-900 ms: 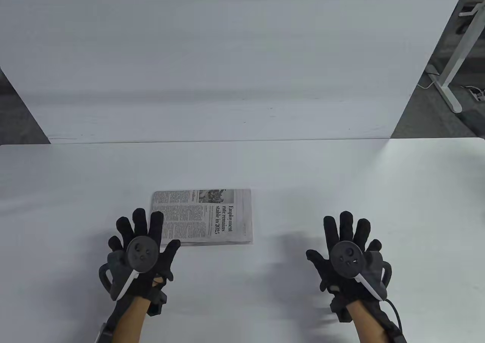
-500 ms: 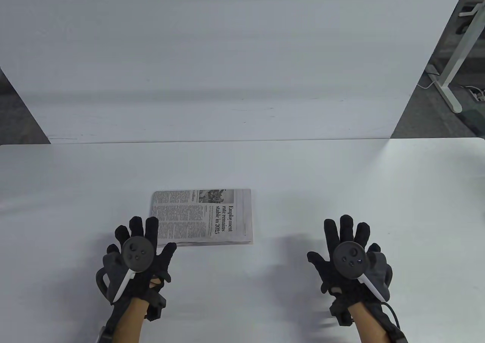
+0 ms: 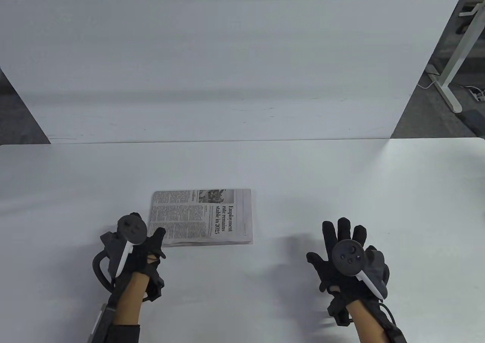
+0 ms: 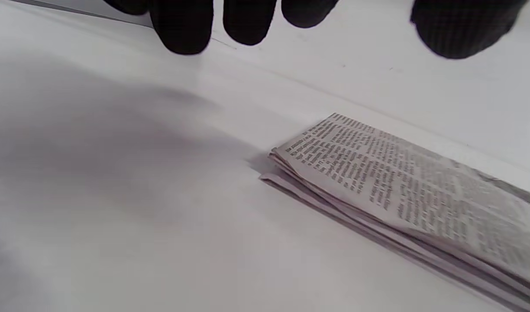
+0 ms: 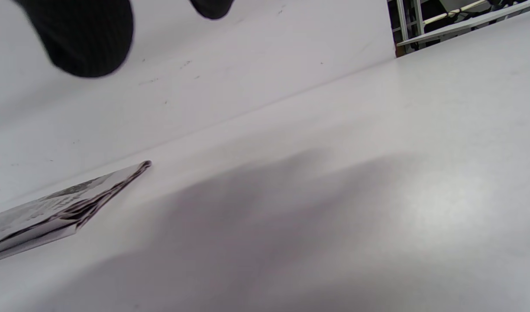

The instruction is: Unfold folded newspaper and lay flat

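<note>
Both hands bracket the folded newspaper (image 3: pixel 202 217): left beside it, right well apart.

Table view looks down from high on the near side across the table (image 3: pixel 341 176). Both wrist views sit low, close to its surface, facing away from the person. All three share the newspaper (image 3: pixel 202 217).

Occlusions, cut-offs

We lose the newspaper's (image 3: pixel 202 217) near-left corner behind the left hand (image 3: pixel 138 250); contact unresolved. Right end cropped in left wrist view.
</note>
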`<state>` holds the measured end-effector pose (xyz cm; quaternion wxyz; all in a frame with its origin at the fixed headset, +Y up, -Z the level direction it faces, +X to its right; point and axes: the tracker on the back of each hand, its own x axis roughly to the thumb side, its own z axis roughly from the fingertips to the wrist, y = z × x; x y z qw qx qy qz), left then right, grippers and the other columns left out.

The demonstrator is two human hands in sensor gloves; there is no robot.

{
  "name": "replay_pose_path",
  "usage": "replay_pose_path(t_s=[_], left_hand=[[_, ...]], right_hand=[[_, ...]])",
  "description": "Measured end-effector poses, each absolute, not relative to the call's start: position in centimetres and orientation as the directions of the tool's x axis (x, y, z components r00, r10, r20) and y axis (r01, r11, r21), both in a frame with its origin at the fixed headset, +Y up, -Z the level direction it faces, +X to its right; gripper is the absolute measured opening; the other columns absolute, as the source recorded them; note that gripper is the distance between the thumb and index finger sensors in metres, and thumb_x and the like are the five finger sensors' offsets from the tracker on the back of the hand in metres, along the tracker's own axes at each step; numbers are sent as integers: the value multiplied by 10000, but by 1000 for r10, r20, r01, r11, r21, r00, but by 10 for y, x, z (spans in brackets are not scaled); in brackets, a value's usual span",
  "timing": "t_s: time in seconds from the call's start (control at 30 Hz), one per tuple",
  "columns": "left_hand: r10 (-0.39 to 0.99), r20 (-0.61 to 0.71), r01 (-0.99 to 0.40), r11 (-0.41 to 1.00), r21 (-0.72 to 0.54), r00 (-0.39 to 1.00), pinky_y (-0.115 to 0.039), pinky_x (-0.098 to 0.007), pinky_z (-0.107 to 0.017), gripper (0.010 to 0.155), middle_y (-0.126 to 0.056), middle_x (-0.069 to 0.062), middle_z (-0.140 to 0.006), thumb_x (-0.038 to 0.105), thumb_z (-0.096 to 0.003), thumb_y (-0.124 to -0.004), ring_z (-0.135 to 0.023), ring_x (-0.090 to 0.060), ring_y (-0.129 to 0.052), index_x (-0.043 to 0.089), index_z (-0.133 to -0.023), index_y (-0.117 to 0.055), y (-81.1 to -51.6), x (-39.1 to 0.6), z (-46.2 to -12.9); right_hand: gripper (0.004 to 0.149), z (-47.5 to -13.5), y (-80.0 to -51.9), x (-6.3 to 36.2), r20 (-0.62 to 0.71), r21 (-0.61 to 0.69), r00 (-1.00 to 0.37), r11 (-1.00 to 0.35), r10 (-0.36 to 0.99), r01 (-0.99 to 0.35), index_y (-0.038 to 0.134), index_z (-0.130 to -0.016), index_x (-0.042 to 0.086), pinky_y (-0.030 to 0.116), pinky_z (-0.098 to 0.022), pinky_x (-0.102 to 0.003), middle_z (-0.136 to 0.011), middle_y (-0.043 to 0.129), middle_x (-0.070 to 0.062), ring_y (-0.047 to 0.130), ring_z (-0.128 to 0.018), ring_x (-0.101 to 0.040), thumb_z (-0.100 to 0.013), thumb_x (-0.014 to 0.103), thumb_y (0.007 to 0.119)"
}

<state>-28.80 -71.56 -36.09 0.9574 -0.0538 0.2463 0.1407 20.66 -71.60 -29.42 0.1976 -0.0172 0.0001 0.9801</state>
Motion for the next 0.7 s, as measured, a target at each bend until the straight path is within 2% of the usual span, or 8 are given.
replay_pose_path(t_s=[0.13,0.3,0.33,0.4,0.47,0.63,0.7], left_hand=[[161,-557,-282,949,-138,814,-458,-674,-759,888,-452,-167,-1162,637,-461,-731,-989,-524,-648,157,-1132,-403,-723,-285,-393],[-13,-607,-215,929,-301,794,-454,-670,-765,913,-459,-172,-1137,653,-444,-738,-995,-508,-638,128,-1115,-408,-745,-282,-420],[-12,-613,-231,920,-316,790,-442,-677,-763,912,-460,-181,-1134,648,-441,-748,-995,-519,-617,115,-1107,-425,-751,-280,-424],[-72,-609,-162,933,-322,790,-446,-679,-764,898,-461,-172,-1129,638,-429,-774,-990,-516,-614,122,-1089,-449,-752,-275,-429],[-81,-601,-159,928,-336,795,-451,-682,-761,828,-469,-170,-1125,597,-433,-790,-988,-516,-618,124,-1050,-507,-752,-271,-434],[-9,-646,-210,942,-261,763,-447,-688,-755,645,-519,-180,-1104,446,-444,-844,-970,-509,-635,57,-938,-705,-751,-268,-436],[38,-670,-235,950,-207,742,-456,-677,-753,508,-551,-159,-1088,379,-454,-853,-952,-487,-652,73,-856,-796,-752,-272,-433]], right_hand=[[865,-295,-715,210,-36,-8,-914,-915,404,-404,355,-1124,225,266,-599,-840,-1196,176,-221,122,-1006,-621,-457,594,765],[864,-296,-715,212,-43,-5,-907,-908,419,-420,356,-1125,225,267,-600,-839,-1198,180,-222,125,-1007,-623,-459,592,765],[864,-297,-715,212,-44,0,-906,-907,422,-422,357,-1125,225,268,-601,-839,-1199,180,-220,128,-1009,-622,-459,593,765],[865,-299,-714,212,-44,4,-905,-906,422,-423,353,-1126,228,266,-604,-837,-1199,177,-218,124,-1010,-620,-459,593,765],[863,-300,-714,212,-43,0,-905,-906,423,-423,357,-1125,227,267,-603,-838,-1200,182,-215,128,-1010,-621,-458,591,767],[861,-300,-715,211,-48,14,-901,-901,432,-433,358,-1125,224,269,-602,-838,-1199,186,-219,133,-1010,-623,-460,584,770],[860,-300,-715,211,-48,14,-899,-900,435,-436,360,-1124,222,271,-602,-837,-1199,189,-220,136,-1009,-624,-460,581,772]])
